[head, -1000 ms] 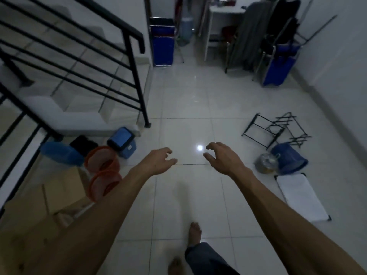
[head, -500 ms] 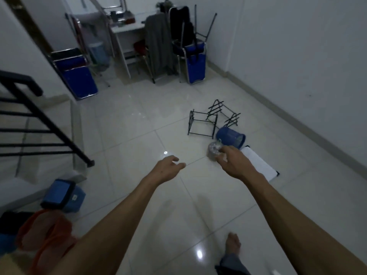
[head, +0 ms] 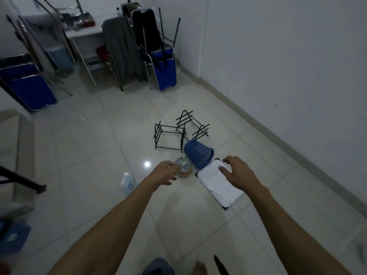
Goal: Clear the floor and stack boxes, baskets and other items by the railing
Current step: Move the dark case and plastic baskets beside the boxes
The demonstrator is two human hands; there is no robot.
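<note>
Blue plastic mesh basket (head: 199, 153) lies tipped on the white tiled floor (head: 99, 147). Your left hand (head: 165, 172) and right hand (head: 237, 172) reach toward it, fingers loose, holding nothing, ready to grab.

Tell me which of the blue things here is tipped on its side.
The small blue mesh basket on the floor beside the wire racks, open end toward the wall. The blue folding chairs at the back stand upright.

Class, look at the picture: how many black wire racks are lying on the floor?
2. One black wire rack lies on the tiles just behind the tipped blue basket; the other rack sits behind it, nearer the wall. They touch or overlap, so more could be hidden.
</note>
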